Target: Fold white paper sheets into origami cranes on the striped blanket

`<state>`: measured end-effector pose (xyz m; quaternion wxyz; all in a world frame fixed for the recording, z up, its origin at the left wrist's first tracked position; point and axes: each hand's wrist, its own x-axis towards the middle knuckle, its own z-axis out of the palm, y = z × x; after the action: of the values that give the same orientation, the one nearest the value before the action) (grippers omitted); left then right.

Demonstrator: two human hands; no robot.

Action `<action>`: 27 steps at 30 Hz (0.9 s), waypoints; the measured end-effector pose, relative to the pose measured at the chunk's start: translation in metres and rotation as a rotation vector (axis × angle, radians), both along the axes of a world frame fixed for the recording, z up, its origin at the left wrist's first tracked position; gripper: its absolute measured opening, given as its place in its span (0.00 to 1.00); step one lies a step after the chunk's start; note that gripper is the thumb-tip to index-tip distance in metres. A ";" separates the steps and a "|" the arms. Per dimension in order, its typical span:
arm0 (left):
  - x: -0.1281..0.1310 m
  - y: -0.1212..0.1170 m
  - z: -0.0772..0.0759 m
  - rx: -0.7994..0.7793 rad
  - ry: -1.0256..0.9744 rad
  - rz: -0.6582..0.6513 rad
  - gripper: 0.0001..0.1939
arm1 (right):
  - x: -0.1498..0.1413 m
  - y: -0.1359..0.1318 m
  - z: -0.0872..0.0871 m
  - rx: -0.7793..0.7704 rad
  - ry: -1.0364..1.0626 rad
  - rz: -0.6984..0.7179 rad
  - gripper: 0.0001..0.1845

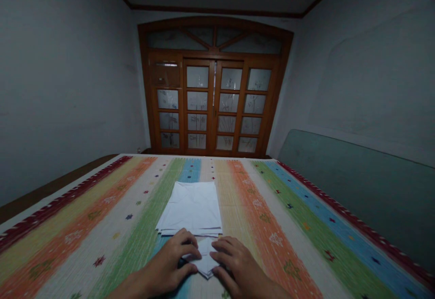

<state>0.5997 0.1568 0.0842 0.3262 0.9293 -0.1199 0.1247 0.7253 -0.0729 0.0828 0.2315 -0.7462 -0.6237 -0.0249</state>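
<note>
A small folded piece of white paper (205,253) lies on the striped tablecloth (132,244) near the front of the view, its lower end coming to a point. My left hand (173,262) grips its left side with curled fingers and thumb. Something dark shows between that thumb and the fingers; I cannot make out what it is. On the paper's right side, my right hand (236,262) presses with bent fingers, the thumb close to the lower point. Just beyond my hands rests a stack of white paper sheets (193,206), its near edges slightly uneven.
The striped cloth covers a long table reaching toward a wooden door (212,104) with glass panes. To the right stands a pale green panel (353,190) against the wall. A brown edge (50,183) runs along the table's left side.
</note>
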 end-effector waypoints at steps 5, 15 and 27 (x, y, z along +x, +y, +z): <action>0.000 -0.001 0.001 0.025 -0.009 0.004 0.10 | 0.000 0.001 -0.005 0.067 -0.048 0.019 0.13; -0.002 -0.002 -0.003 0.056 0.028 -0.007 0.16 | 0.000 0.000 -0.008 0.060 0.001 0.034 0.13; 0.001 -0.005 0.002 0.075 0.036 0.016 0.07 | 0.000 0.006 -0.017 0.204 -0.029 0.024 0.07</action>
<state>0.6010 0.1519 0.0864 0.2924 0.9439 -0.1113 0.1060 0.7255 -0.0667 0.0660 0.2975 -0.7109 -0.6299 -0.0961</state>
